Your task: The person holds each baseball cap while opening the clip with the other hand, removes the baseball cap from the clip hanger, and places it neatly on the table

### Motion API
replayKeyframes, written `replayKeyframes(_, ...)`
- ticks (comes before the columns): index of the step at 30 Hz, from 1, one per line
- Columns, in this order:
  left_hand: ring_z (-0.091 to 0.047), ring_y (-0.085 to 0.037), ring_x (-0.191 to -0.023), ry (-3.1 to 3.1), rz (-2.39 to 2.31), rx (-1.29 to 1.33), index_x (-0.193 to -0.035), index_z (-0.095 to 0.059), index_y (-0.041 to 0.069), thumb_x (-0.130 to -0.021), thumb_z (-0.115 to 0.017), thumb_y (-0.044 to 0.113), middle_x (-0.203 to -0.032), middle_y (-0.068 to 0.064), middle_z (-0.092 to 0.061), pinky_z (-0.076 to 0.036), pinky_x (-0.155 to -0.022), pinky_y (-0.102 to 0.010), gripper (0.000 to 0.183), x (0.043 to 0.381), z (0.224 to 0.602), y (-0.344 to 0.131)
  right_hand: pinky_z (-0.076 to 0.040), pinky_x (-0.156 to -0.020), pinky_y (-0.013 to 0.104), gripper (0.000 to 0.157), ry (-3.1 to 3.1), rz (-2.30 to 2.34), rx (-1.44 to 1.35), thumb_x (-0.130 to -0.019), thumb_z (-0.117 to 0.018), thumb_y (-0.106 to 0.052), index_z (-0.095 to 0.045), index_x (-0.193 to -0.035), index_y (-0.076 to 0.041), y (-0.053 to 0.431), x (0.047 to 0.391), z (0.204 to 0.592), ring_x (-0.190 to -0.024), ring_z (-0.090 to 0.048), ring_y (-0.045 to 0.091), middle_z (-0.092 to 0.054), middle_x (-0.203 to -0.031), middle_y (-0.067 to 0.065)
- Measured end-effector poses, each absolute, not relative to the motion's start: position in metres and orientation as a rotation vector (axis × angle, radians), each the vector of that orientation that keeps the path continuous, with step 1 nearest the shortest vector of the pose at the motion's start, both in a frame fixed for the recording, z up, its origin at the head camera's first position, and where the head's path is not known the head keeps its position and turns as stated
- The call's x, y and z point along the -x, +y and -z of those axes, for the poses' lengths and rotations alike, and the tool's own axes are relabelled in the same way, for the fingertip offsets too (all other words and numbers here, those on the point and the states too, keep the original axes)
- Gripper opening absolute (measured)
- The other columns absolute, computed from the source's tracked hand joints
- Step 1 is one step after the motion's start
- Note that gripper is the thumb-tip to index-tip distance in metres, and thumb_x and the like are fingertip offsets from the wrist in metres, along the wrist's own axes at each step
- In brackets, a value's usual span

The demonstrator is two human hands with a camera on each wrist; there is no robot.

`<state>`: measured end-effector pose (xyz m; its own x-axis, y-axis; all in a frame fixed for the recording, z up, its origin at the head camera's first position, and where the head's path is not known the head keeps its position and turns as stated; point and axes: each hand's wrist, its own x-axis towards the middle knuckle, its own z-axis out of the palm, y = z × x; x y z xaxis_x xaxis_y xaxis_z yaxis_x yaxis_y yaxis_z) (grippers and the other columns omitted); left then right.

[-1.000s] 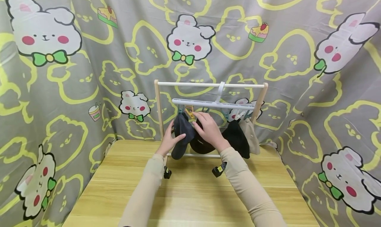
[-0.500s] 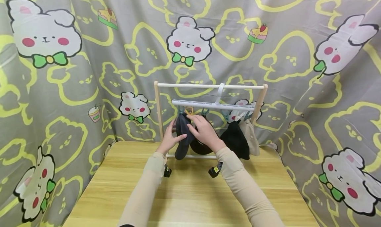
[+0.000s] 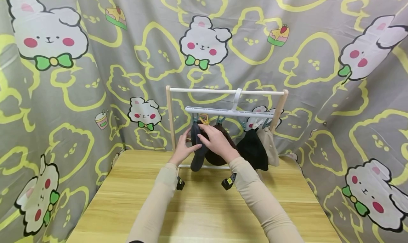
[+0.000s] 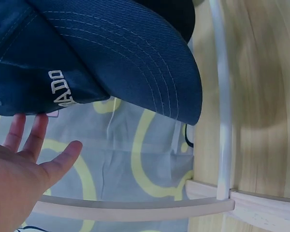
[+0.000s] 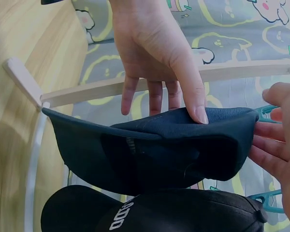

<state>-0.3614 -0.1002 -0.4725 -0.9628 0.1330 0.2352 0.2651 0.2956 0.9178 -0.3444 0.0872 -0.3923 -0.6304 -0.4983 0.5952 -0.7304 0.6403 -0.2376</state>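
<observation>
A navy baseball cap [image 3: 197, 159] hangs at the left end of a white clip hanger [image 3: 216, 112]. White lettering shows on its crown in the left wrist view. My left hand [image 3: 183, 150] is at the cap's left side, its fingers extended against the crown and its thumb by the brim side. From the right, my right hand [image 3: 220, 142] touches the cap's upper back with its fingertips, just below the clips. A yellow clip [image 3: 205, 120] sits beside those fingers. Right beside the navy cap hangs a dark cap with white letters [image 5: 183, 212], partly covered by my right hand in the head view.
Farther right on the hanger are a black hat [image 3: 253, 151] and a beige hat [image 3: 269, 147]. The hanger hooks over the top bar of a wooden rack [image 3: 197, 90] on a wood-grain table [image 3: 204, 207]. A patterned curtain [image 3: 153, 76] surrounds the table.
The navy cap has shifted slightly right and turned more edge-on. My left hand has followed it, while my right fingers have moved from the yellow clip onto the cap.
</observation>
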Motion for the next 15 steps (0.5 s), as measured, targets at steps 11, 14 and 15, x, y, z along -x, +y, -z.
replayKeyframes(11, -0.049, -0.034, -0.123, -2.456, 1.708, 0.361, -0.155, -0.023, 0.026, -0.083, -0.075, 0.041, -0.137, -0.014, -0.039, -0.048, -0.096, -0.05, 0.09, 0.3593, 0.4735, -0.0981, -0.055, -0.091, 0.039, 0.048, -2.4, -0.679, -0.919, -0.097, -0.06, -0.026, -0.051, -0.14, -0.005, 0.0838, 0.3483, 0.3928, -0.111, -0.065, 0.025, -0.061, -0.13, 0.014)
replayKeyframes(14, -0.048, -0.035, -0.127, -2.461, 1.7, 0.369, -0.156, -0.023, 0.024, -0.084, -0.074, 0.04, -0.144, -0.014, -0.035, -0.05, -0.095, -0.049, 0.089, 0.3585, 0.4742, -0.0977, -0.054, -0.093, 0.041, 0.05, -2.434, -0.696, -0.878, -0.097, -0.06, -0.027, -0.05, -0.14, -0.005, 0.0814, 0.3484, 0.393, -0.114, -0.064, 0.027, -0.06, -0.133, 0.015)
replayKeyframes(15, -0.047, -0.036, -0.128, -2.459, 1.705, 0.373, -0.155, -0.023, 0.023, -0.085, -0.074, 0.039, -0.147, -0.015, -0.033, -0.05, -0.095, -0.05, 0.089, 0.3579, 0.4741, -0.0976, -0.054, -0.094, 0.042, 0.05, -2.449, -0.707, -0.864, -0.097, -0.06, -0.028, -0.05, -0.141, -0.005, 0.0804, 0.3482, 0.3929, -0.115, -0.063, 0.028, -0.06, -0.133, 0.015)
